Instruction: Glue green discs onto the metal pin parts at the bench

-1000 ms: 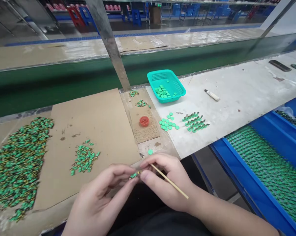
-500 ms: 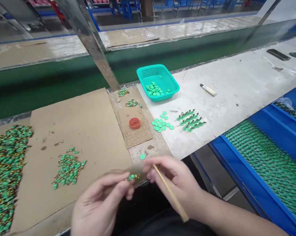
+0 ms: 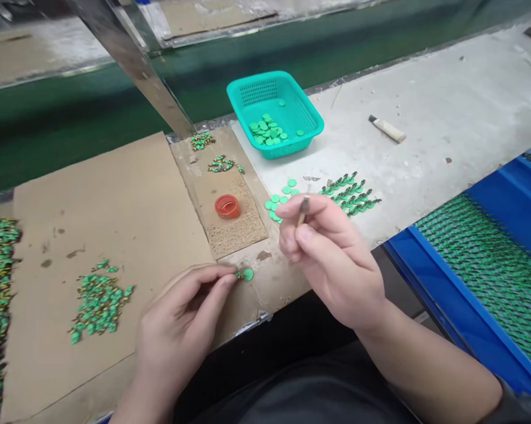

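My left hand (image 3: 188, 312) pinches a small green and yellow piece (image 3: 239, 275) between thumb and forefinger, low over the table's front edge. Right at that piece is a flat green disc (image 3: 248, 275); whether the two are joined I cannot tell. Raised to the right, my right hand (image 3: 331, 259) is closed round a thin wooden stick (image 3: 302, 213), whose dark end shows above the thumb; the rest is hidden in the hand. Behind that hand lie loose green discs (image 3: 287, 189) and rows of discs with dark pieces standing on them (image 3: 354, 194).
A red cap (image 3: 227, 206) sits on a cardboard strip (image 3: 243, 235). Behind stands a teal basket (image 3: 312, 141) holding discs. Green and yellow pieces lie heaped on the left (image 3: 100, 303). A white tube (image 3: 387, 128) lies at the right, above blue trays (image 3: 451, 306).
My left hand has brought the piece forward to the disc on the table. My right hand has risen away with the stick. The view has shifted closer to the table.
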{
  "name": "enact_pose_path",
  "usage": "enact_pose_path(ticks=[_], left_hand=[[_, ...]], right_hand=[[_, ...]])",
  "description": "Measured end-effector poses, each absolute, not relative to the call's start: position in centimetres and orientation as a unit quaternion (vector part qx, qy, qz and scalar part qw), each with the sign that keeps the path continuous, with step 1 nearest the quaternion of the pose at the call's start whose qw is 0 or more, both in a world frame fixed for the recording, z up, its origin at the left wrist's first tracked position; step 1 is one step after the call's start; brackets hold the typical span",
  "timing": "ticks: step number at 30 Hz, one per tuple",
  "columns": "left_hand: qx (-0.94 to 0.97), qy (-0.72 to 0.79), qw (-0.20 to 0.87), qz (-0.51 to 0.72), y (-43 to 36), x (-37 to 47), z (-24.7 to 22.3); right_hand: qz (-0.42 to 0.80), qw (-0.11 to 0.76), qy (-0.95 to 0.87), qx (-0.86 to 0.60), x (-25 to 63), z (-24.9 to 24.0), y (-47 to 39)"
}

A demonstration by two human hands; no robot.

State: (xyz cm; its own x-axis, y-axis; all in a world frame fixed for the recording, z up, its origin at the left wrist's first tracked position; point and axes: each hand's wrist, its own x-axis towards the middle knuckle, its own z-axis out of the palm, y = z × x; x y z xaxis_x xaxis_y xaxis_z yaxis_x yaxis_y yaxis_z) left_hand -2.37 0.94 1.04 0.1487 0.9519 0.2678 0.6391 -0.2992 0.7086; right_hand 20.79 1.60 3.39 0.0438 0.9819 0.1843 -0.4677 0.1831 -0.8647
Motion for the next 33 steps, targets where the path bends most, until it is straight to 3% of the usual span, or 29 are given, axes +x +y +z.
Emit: enact_pose_path(ticks=[17,21,26,33], left_hand=[[0.771,0.522,0.174,0.321,0.9,-2.1,1.0],[0.779,0.507,0.176,0.323,1.0,-2.0,1.1],[0.798,0.479,0.16,0.327,1.1,-2.0,0.8],[0.829,0.438,0.113,0.329,1.1,-1.6,1.1]], right_hand=[[0.52,0.648,-0.479,-0.283,19.8,1.0,1.8],[0.463,0.572,-0.585,-0.341,21.4,1.9,1.9],[0.272,0.441,-0.759,-0.395,23.8,3.5,2.4],[0.249,0.331,-0.799,-0.436,24.0,4.7,2.5]])
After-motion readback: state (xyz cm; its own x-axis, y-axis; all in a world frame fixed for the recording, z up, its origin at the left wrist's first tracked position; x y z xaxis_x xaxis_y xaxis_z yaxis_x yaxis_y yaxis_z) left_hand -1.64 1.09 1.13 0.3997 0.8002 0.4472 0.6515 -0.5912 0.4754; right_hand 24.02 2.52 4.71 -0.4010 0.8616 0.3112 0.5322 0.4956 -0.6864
